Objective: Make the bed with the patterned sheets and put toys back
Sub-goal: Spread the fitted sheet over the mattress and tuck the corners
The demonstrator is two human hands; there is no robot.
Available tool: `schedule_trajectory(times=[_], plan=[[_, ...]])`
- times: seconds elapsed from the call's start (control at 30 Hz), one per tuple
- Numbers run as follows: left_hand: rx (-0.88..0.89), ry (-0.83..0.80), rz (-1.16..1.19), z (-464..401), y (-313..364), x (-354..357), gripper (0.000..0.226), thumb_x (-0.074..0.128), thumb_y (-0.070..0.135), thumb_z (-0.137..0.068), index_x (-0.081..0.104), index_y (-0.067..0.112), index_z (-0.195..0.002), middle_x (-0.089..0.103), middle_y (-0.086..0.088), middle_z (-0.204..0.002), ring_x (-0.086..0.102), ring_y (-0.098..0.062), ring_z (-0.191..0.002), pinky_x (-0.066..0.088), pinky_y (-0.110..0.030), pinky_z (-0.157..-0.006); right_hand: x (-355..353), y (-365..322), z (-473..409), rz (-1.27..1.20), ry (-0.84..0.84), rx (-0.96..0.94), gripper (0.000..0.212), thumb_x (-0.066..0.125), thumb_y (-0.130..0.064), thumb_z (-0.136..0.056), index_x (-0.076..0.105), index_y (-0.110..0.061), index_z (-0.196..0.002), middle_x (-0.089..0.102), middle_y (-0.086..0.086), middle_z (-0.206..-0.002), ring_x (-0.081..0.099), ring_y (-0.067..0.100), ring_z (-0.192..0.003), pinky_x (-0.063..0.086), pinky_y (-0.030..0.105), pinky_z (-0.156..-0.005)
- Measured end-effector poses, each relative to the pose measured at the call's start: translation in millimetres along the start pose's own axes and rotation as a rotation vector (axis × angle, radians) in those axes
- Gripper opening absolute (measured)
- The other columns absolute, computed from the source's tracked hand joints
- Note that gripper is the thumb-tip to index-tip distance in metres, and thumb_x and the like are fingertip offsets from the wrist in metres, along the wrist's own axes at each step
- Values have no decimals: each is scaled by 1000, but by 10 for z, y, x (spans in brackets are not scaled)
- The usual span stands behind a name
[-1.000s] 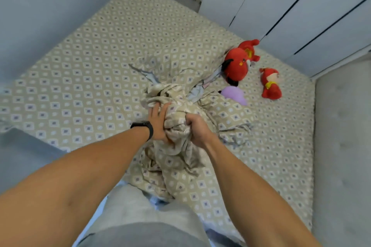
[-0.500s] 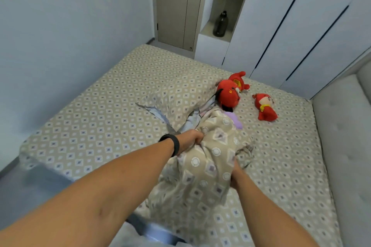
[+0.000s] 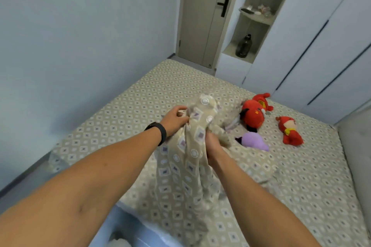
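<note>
A person stands at the near edge of a bed, both bare forearms reaching forward over the mattress. At the left, the left hand [image 3: 175,120], with a black band [image 3: 158,131] on its wrist, has fingers curled into the upper part of a bunched patterned cloth [image 3: 188,156], beige with small diamond and circle prints. Just right of it and lower, the right hand [image 3: 213,147] grips the same bundle, though its fingers are mostly hidden in the folds. The cloth is lifted off the bed and hangs in a long column from the two hands down toward the person, so its long axis runs roughly up and down, with the loose end trailing below the grips. The bed [image 3: 124,110] already wears a matching fitted sheet. Farther right, well apart from the hands, lie three toys: a large red plush [image 3: 253,115], a purple plush [image 3: 253,142] just in front of it, and a small red doll [image 3: 290,131]. The right hand is the nearer to them. Spreading the cloth likely means drawing the hands apart sideways.
</note>
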State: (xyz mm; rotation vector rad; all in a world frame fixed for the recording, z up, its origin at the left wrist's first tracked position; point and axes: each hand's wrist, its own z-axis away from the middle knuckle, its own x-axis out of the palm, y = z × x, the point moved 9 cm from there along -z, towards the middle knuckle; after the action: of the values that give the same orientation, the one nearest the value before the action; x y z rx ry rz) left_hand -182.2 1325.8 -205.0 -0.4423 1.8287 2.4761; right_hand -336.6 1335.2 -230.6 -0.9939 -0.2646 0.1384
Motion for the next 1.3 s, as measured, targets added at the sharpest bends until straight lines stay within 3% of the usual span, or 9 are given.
schedule_trajectory(times=[0.1, 0.23, 0.4, 0.53, 0.73, 0.9, 1.0, 1.17, 1.3], plan=[[45, 198, 192, 20, -166, -1243, 60, 73, 49, -88, 50, 29, -140, 56, 1, -135, 59, -14, -115, 49, -31, -94, 1015, -324, -295, 16, -1, -65, 45, 61, -47, -96, 71, -10, -119, 77, 9, -103, 72, 27, -97, 59, 42, -82], [23, 177, 245, 190, -582, -2588, 106, 75, 77, -66, 33, 35, -154, 47, 15, -147, 52, -11, -129, 43, -38, -110, 2586, -855, -510, -202, -193, -96, 49, 50, -52, -102, 67, -12, -124, 75, 11, -112, 69, 30, -104, 57, 44, -89], [184, 494, 209, 229, -169, -4001, 90, 82, 70, -62, 55, 28, -137, 68, 8, -125, 66, -13, -111, 55, -30, -91, 4068, -1641, -515, -257, -405, -198, 36, 40, -38, -108, 65, -15, -97, 74, 1, -78, 71, 14, -71, 58, 31, -71], [282, 568, 157, 252, 277, -4576, 75, 86, 45, -75, 50, 23, -136, 64, 10, -119, 63, -2, -99, 49, -13, -75, 4500, -1975, -625, -291, -475, -238, 38, 42, -40, -106, 68, -13, -100, 71, 10, -94, 69, 26, -88, 56, 42, -87], [101, 318, 60, -52, -349, -4108, 97, 89, 69, -55, 55, 29, -136, 69, 10, -124, 66, -15, -111, 54, -44, -99, 3753, -1496, -997, -210, -337, -292, 30, 44, -33, -106, 67, -13, -108, 74, 8, -102, 70, 25, -95, 58, 44, -83], [-72, 77, -20, -279, -963, -3120, 76, 86, 53, -71, 57, 26, -136, 69, 7, -124, 65, -21, -114, 51, -44, -101, 2638, -608, -1331, -134, 21, -123, 32, 50, -42, -102, 68, -19, -115, 73, 7, -110, 67, 30, -107, 54, 49, -97], [-234, -8, -99, -431, -1216, -2624, 57, 75, 28, -90, 53, 15, -141, 62, -4, -136, 60, -28, -119, 49, -41, -103, 2096, -304, -1328, 40, 172, -20, 29, 49, -32, -102, 66, -20, -121, 72, 9, -113, 66, 26, -93, 56, 38, -79], [-332, -156, -240, -515, -1147, -1750, 65, 61, 30, -99, 35, 16, -156, 40, -8, -157, 45, -30, -138, 42, -44, -111, 1181, -82, -1265, 171, 178, 81, 53, 54, -37, -101, 40, -26, -151, 54, -1, -139, 56, 23, -116, 47, 45, -93], [-323, -208, -283, -560, -969, -1098, 60, 58, 27, -100, 37, 16, -155, 40, -7, -156, 46, -28, -137, 43, -39, -105, 704, -34, -1136, 261, 113, 82, 40, 52, -37, -103, 51, -19, -139, 59, -1, -123, 61, 21, -105, 49, 41, -88]])
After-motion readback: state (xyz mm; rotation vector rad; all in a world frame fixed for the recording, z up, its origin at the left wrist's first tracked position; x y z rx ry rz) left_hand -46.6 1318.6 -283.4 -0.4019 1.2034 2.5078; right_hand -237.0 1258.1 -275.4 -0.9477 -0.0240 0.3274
